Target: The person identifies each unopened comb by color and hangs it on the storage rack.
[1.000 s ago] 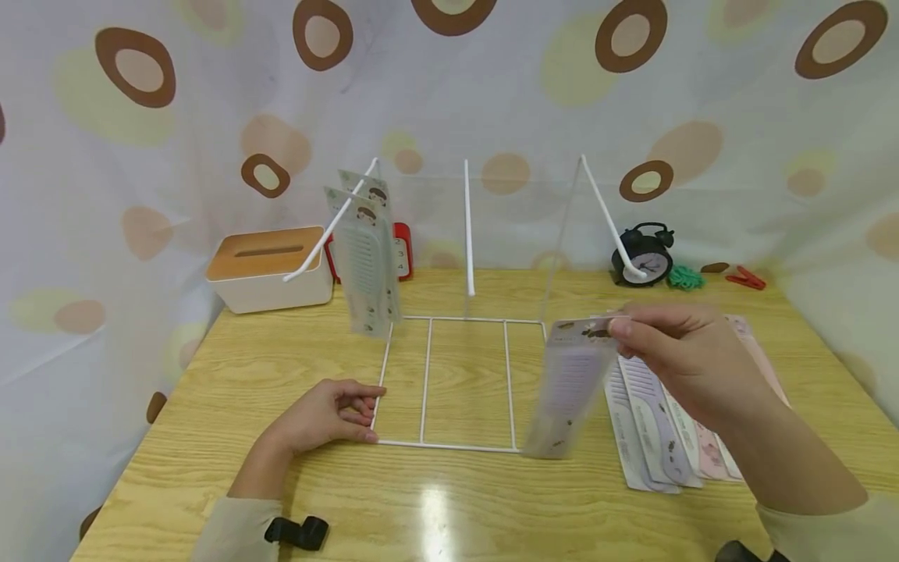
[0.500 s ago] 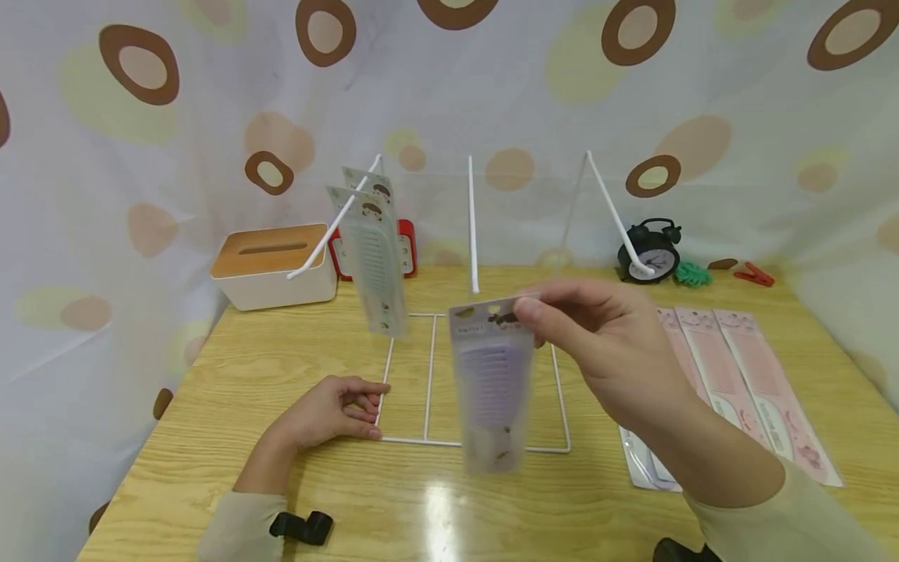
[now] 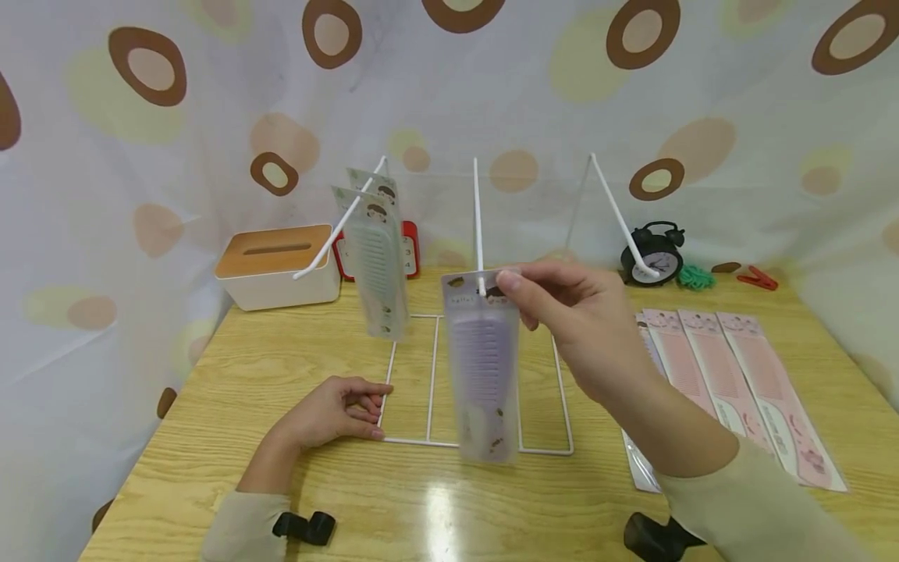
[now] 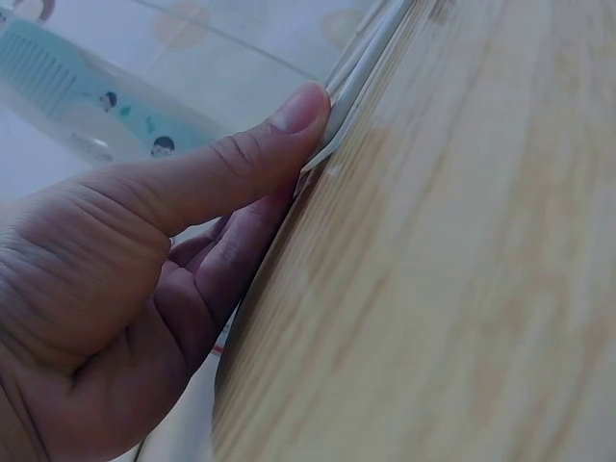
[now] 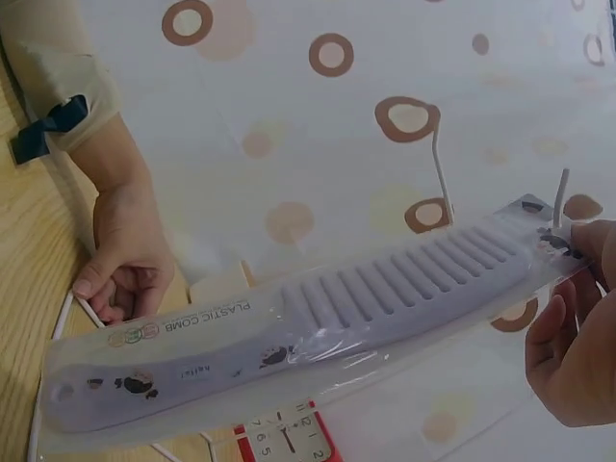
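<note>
A purple plastic comb in a clear packet (image 3: 483,375) hangs upright at the tip of the white wire rack's middle prong (image 3: 478,218). The prong tip shows through the packet's top, at its hole. Thumb and fingers of my right hand (image 3: 583,328) pinch the packet's top right corner. My left hand (image 3: 326,414) holds the front left corner of the rack's base (image 3: 421,442), thumb on the wire in the left wrist view. Two packaged green combs (image 3: 375,257) hang on the left prong. The right prong (image 3: 621,215) carries nothing.
Several packaged pink combs (image 3: 762,390) lie fanned on the table's right, partly behind my right forearm, with purple ones. Along the back stand a tissue box (image 3: 281,269), a red calendar-like clock (image 3: 410,250) and a black alarm clock (image 3: 653,254). A red clip (image 3: 757,278) lies farther right.
My right hand has carried the purple comb left from the comb pile to the middle prong, whose tip now shows through the packet's top. My left hand has stayed on the rack.
</note>
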Action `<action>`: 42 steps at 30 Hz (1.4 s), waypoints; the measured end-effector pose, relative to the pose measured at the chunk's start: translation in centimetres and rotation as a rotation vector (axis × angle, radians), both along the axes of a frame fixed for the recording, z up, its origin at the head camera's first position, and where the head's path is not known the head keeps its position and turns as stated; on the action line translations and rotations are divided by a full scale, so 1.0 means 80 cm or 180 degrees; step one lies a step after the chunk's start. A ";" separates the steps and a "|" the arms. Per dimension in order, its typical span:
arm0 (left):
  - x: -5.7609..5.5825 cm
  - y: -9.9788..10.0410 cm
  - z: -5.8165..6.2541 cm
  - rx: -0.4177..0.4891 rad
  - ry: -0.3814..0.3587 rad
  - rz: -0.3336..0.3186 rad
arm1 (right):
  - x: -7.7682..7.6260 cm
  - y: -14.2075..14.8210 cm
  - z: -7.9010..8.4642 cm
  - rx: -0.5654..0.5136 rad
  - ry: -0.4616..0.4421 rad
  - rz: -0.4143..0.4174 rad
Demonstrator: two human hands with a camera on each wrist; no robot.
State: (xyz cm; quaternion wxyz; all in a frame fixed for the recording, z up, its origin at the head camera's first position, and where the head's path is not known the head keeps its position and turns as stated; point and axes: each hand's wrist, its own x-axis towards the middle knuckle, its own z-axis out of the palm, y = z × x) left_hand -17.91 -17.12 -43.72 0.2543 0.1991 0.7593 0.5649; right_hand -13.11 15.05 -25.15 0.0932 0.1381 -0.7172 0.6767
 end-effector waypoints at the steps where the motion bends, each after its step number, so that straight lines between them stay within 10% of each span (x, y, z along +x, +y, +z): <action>1: 0.000 0.000 0.000 0.0003 0.0003 -0.0003 | -0.005 0.001 -0.002 -0.0028 -0.0051 -0.0019; 23: 0.000 0.003 -0.001 -0.0018 0.0057 0.0000 | -0.141 -0.001 -0.015 -0.0896 -0.0382 -0.0083; 33: 0.002 0.000 -0.004 -0.0023 0.0042 0.0007 | -0.163 -0.004 -0.017 -0.1110 -0.0376 -0.0075; 42: 0.001 0.000 -0.003 -0.0008 0.0047 0.0015 | -0.162 0.021 -0.030 -0.0471 -0.0453 -0.0013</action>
